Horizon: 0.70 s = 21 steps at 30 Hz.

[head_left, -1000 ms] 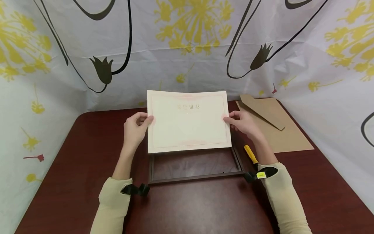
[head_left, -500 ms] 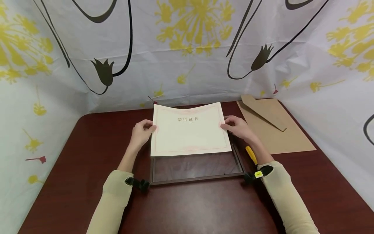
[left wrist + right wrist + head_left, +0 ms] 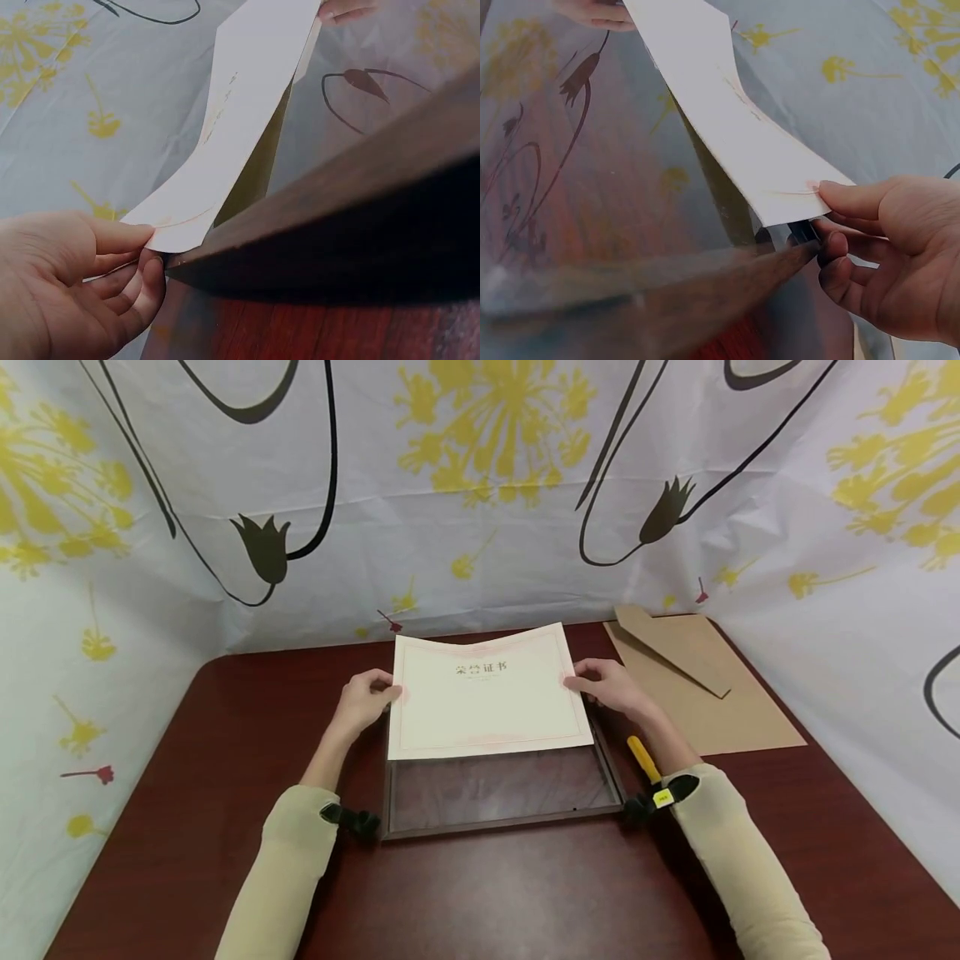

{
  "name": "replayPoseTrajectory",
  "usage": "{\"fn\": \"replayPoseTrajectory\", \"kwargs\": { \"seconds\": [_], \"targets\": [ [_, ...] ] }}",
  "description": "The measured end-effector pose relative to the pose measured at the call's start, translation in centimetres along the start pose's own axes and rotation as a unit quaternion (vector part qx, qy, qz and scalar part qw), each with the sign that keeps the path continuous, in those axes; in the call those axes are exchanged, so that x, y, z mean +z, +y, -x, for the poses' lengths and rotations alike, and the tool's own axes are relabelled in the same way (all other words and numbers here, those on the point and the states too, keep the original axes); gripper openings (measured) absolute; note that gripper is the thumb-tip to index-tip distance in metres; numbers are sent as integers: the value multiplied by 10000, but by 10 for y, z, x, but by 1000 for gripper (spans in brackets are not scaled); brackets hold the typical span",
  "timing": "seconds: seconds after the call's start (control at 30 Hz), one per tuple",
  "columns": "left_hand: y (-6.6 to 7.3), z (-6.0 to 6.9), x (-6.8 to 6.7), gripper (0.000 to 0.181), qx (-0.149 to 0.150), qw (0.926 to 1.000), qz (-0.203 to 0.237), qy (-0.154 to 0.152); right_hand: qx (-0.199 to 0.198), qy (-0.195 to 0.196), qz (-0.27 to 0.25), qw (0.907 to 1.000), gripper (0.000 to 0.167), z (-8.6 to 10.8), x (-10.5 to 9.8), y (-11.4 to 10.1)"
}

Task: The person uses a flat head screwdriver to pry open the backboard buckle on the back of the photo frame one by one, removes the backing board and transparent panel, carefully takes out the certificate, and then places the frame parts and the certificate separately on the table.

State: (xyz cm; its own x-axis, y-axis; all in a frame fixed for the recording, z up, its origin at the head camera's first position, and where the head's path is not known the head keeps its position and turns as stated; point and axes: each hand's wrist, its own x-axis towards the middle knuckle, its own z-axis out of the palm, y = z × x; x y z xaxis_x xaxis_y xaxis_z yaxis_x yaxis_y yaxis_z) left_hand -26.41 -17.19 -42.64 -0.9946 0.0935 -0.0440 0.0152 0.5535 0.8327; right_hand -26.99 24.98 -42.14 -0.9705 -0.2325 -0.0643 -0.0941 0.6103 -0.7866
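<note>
Between my two hands a cream certificate (image 3: 491,706) with a thin pink border and gold lettering bows slightly, its far edge dipping in the middle. My left hand (image 3: 365,703) pinches its left edge between thumb and fingers. At the right edge my right hand (image 3: 609,683) pinches it the same way. Under the sheet lies a dark brown picture frame (image 3: 502,822) with a clear, shiny pane (image 3: 495,789); the sheet covers its far half. In the left wrist view the certificate (image 3: 251,90) hangs just over the frame's edge (image 3: 337,180).
A brown cardboard sheet (image 3: 738,693) with a folded flap (image 3: 671,647) lies at the back right of the dark red table (image 3: 187,818). A yellow-handled tool (image 3: 642,757) lies beside the right forearm. A patterned white cloth (image 3: 480,552) hangs behind.
Both hands have lowered the certificate towards the frame, and its far edge has come to sag in the middle. In the last half second it has barely moved.
</note>
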Motion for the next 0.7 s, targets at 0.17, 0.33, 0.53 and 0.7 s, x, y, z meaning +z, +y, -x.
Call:
{"fn": "replayPoseTrajectory", "kwargs": {
  "seconds": [0.17,0.33,0.53,0.7],
  "targets": [
    [-1,2,-2,27,33,9999,40,-140,-62,-50,67,9999,29,0,-1,3],
    [-1,4,-4,23,-1,9994,-20,-357,-128,-82,-97,9998,26,0,-2,6],
    [0,4,-4,26,-117,9976,48,-682,-72,-140,-106,9998,27,2,-2,8],
    [6,0,-3,32,-151,9959,208,-865,-50,-99,-143,9998,29,2,-4,10]
  ]
}}
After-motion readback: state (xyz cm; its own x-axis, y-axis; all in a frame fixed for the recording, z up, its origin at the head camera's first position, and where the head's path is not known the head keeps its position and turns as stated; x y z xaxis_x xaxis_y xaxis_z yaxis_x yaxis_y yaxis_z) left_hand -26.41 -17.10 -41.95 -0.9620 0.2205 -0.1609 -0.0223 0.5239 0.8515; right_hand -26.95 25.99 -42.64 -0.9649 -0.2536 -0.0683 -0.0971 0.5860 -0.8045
